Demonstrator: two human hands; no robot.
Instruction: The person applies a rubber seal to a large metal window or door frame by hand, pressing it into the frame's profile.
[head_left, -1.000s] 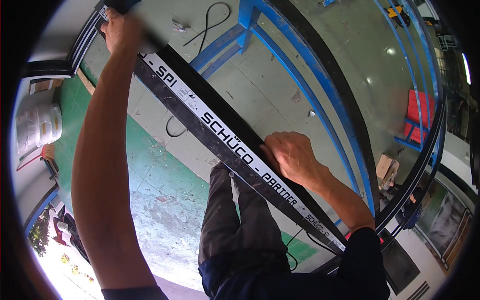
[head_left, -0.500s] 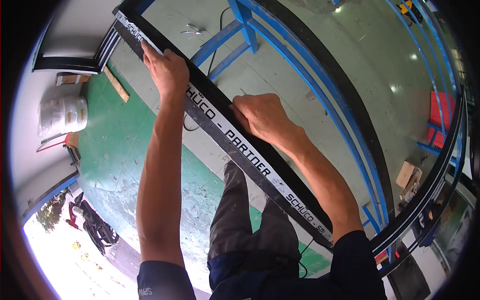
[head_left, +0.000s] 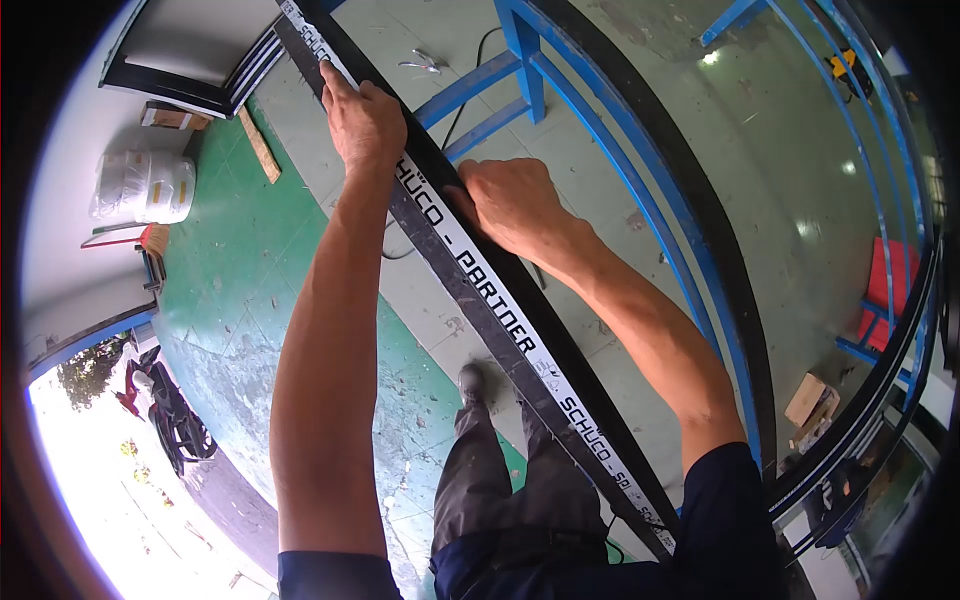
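A long black frame profile (head_left: 420, 225) runs diagonally in front of me, with a white printed protective film (head_left: 487, 290) along its face. My left hand (head_left: 365, 125) grips the profile near its upper end, index finger stretched along the film. Lower down, my right hand (head_left: 512, 205) is closed on the black far edge of the same profile, its fingertips partly hidden. The profile's lower end reaches close to my right sleeve (head_left: 728, 510).
A blue metal stand (head_left: 525, 60) with a black-topped curved-looking rail (head_left: 690, 200) is beyond the profile. Pliers (head_left: 420, 63) and a cable lie on the floor. Wrapped rolls (head_left: 150, 187), a broom (head_left: 154, 238) and a wooden strip (head_left: 260, 145) are at left; a cardboard box (head_left: 812, 400) is at right.
The profile slants more steeply in view, and both hands appear slightly higher with it, still holding on. The surroundings have shifted in view, and my shoe now shows below the profile.
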